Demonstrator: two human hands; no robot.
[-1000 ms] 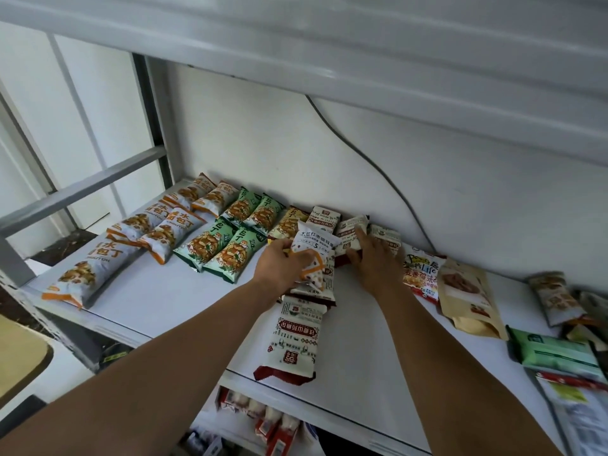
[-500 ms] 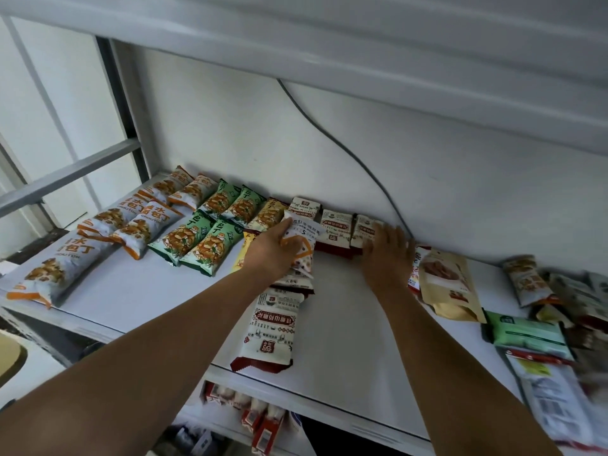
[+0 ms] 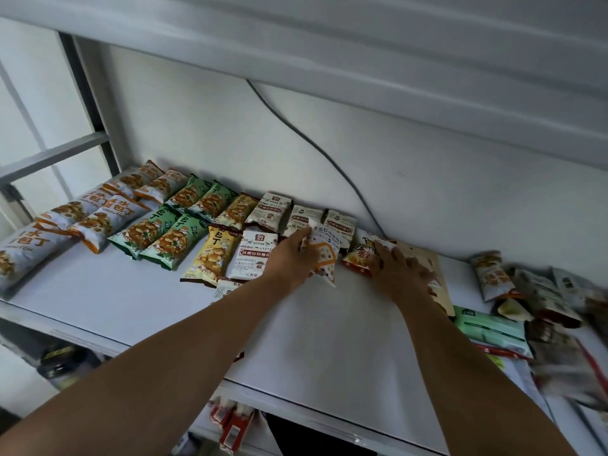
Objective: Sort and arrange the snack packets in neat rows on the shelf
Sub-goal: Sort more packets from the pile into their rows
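Snack packets lie in rows on a white shelf (image 3: pixel 329 324): grey-orange ones (image 3: pixel 108 222) at the left, green ones (image 3: pixel 171 238), a yellow one (image 3: pixel 214 255), then white-and-red ones (image 3: pixel 253 255). My left hand (image 3: pixel 289 258) grips a white packet with an orange shape (image 3: pixel 324 258) in front of the back row. My right hand (image 3: pixel 398 271) lies with fingers spread on a red-orange packet (image 3: pixel 357 258) and a tan pouch (image 3: pixel 427 258).
An unsorted heap of packets (image 3: pixel 552 311), with a green pouch (image 3: pixel 490 327), fills the shelf's right end. A grey cable (image 3: pixel 316 146) runs down the back wall. An upper shelf (image 3: pixel 362 60) hangs overhead. More packets (image 3: pixel 230 426) show on the shelf below.
My left hand has carried the white-and-orange packet to the right, uncovering a white-and-red packet. My right hand has slid right onto the red-orange packet and tan pouch.
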